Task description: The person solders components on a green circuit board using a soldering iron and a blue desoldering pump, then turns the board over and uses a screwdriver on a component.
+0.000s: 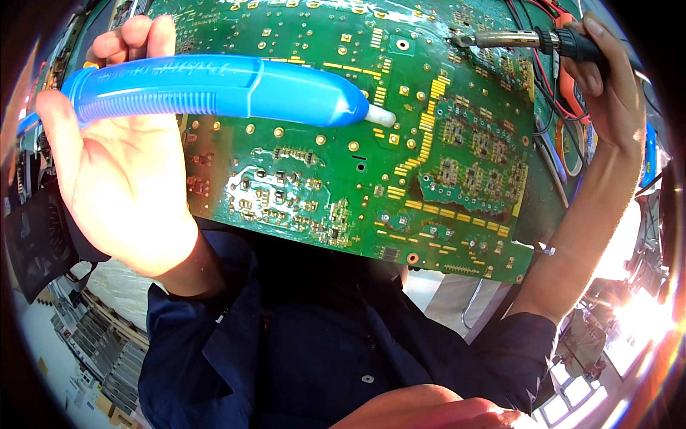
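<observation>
A large green circuit board (336, 186) lies in front of me, with rows of gold pads and several small soldered parts. In my left hand (128, 186), palm turned up, I grip a blue desoldering pump (221, 87) at its rear end. Its pale nozzle (380, 116) points right and shows over the middle of the board; whether it touches cannot be told. My right hand (607, 86) is closed round the black handle of a soldering iron (547, 40). The iron's tip reaches left to the board's far right part.
Brown, scorched-looking patches (471, 161) mark the board's right side. Red and black leads (547, 71) and an orange object (569, 89) lie beyond its right edge, near slim hand tools (554, 168). A black mesh-like object (43, 239) is at far left.
</observation>
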`<state>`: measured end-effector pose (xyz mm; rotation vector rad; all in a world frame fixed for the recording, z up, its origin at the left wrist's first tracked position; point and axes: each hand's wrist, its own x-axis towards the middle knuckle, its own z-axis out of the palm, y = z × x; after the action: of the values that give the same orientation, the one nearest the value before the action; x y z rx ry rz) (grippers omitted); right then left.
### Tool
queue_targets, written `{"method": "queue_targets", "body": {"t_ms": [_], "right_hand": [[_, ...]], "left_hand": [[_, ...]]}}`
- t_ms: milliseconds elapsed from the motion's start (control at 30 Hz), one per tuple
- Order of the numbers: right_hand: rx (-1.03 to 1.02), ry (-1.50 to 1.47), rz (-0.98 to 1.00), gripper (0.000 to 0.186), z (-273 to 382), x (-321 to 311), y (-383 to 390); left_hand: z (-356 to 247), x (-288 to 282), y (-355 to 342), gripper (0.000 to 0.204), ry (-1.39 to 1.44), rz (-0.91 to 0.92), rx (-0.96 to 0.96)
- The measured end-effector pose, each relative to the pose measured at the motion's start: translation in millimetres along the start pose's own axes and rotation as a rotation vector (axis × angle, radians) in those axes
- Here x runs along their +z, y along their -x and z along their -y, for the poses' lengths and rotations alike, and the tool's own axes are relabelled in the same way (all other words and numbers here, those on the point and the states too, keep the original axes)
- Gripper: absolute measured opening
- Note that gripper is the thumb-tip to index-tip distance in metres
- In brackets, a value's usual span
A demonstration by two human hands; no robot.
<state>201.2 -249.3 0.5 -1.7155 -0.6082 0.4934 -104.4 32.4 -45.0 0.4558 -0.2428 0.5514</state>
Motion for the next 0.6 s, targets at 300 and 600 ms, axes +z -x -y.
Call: {"method": "queue_targets", "body": {"t_ms": [300, 600], "right_hand": [[0.016, -0.04, -0.006, 0.031, 3.3, 5.5, 1.3], [-0.04, -0.023, 0.11, 0.032, 1.1, 0.3, -1.5]], "left_hand": [[1.2, 1.5, -0.6, 0.052, -0.005, 0.008, -0.003], [0.9, 0.9, -0.6, 0.054, -0.005, 0.014, -0.011]]}}
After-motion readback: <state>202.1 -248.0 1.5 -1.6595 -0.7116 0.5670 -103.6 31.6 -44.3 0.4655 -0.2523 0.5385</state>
